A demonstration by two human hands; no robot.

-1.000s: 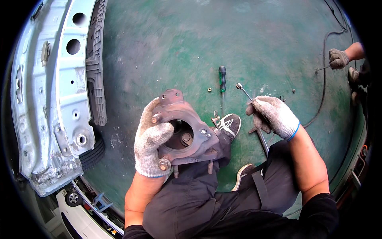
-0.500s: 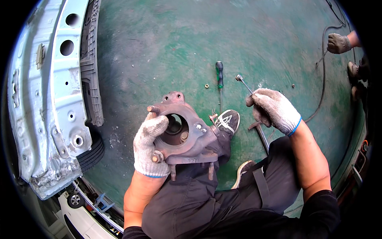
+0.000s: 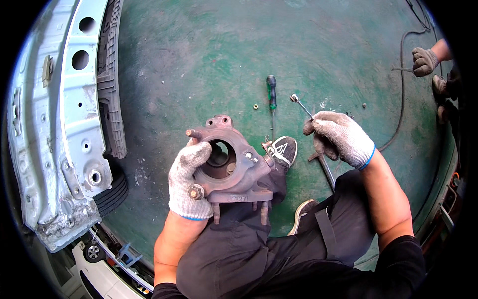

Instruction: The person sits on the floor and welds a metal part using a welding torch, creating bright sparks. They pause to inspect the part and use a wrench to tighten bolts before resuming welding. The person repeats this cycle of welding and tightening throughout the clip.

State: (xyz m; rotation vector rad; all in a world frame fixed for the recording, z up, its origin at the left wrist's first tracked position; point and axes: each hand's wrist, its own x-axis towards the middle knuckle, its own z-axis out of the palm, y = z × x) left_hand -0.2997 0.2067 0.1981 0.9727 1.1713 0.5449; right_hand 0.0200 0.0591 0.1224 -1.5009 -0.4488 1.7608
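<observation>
In a grey-white work glove, my left hand (image 3: 188, 179) is closed on the left rim of a heavy, rusty cast-metal housing (image 3: 239, 172), its thumb over the edge of the round opening. The housing rests on my left leg; studs (image 3: 264, 214) stick out below its flange and a nut-capped bolt (image 3: 196, 192) sits beside my palm. Off to the right, my gloved right hand (image 3: 338, 137) grips a slim steel wrench (image 3: 302, 107) by its shank, the head pointing up and left, apart from the housing. Its handle end is hidden in the glove.
A screwdriver (image 3: 272, 94) and a small nut (image 3: 255, 106) lie on the green floor, with a hammer (image 3: 326, 169) near my right knee. Car body panels (image 3: 59, 119) stand at left. A cable (image 3: 404, 89) and another person's gloved hand (image 3: 424, 62) with a thin tool are at right.
The other person's hand has turned, swinging the thin tool to point left. My left hand keeps its hold on the housing; my right hand and wrench have barely moved. The whole view shifts slightly.
</observation>
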